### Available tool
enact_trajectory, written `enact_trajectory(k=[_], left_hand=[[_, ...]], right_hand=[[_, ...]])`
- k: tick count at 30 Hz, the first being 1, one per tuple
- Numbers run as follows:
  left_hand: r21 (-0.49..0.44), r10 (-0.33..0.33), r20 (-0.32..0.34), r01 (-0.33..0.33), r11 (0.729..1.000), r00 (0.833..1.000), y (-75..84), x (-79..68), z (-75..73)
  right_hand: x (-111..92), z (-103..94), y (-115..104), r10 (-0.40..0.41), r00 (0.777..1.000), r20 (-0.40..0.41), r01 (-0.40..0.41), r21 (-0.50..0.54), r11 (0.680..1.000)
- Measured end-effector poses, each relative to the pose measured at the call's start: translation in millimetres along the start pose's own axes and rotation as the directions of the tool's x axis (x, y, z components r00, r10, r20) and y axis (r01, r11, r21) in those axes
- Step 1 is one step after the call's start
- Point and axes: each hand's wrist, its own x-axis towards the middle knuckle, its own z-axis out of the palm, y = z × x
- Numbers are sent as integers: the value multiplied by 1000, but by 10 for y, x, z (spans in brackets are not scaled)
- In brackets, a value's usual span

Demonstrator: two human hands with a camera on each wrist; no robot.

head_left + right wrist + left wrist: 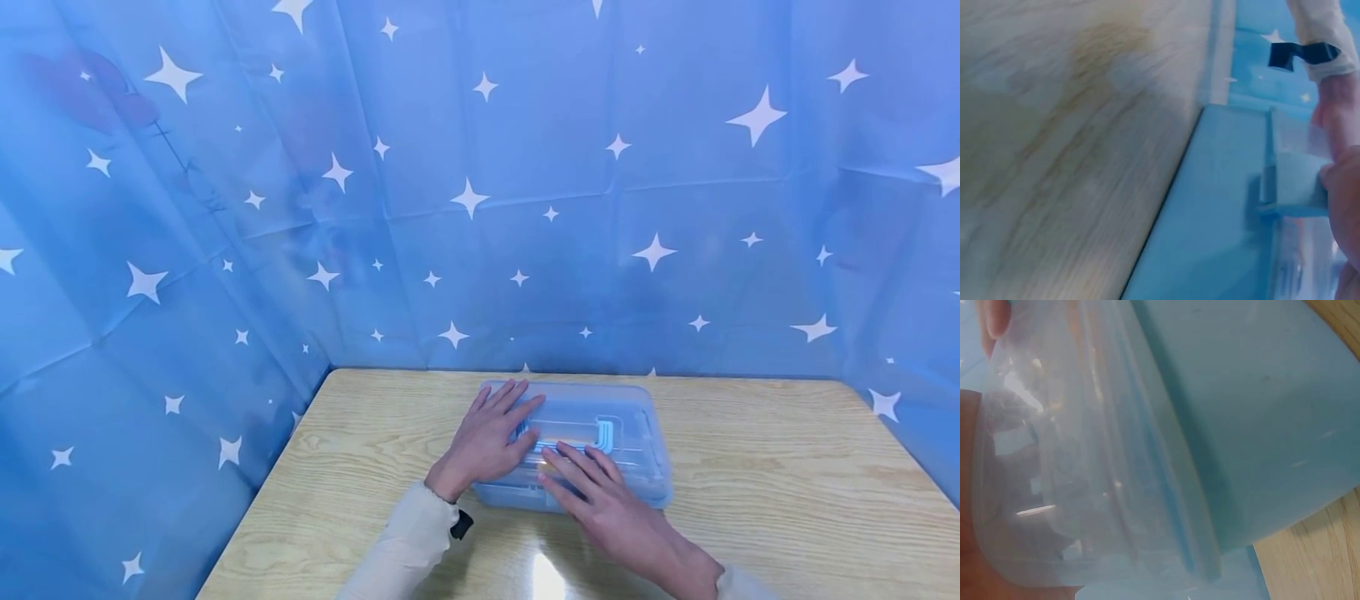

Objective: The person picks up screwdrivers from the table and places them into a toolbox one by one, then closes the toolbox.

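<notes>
A translucent blue plastic storage box lies on the table with its lid on top and a light blue handle set into the lid. My left hand rests over the lid's left side, fingers spread and pointing to the back. Over the front middle of the lid, my right hand lies with its fingers extended. In the right wrist view, its thumb side is close against a blue latch on the front wall. Something orange-yellow shows faintly through the lid, partly hidden by the fingers.
The box stands on a light wood-grain table, near its back edge. A blue curtain with white stars hangs behind and to the left. A dark band circles the left wrist, over a white sleeve.
</notes>
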Motion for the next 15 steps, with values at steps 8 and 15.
enact_trajectory(k=[8,15], left_hand=[[20,-18,17,18,1000,1000,11,12,1],[19,-24,22,23,1000,999,7,16,10]], right_hand=[[-54,60,24,-23,999,-23,22,-39,999],[-66,102,38,-27,999,-24,26,-45,999]])
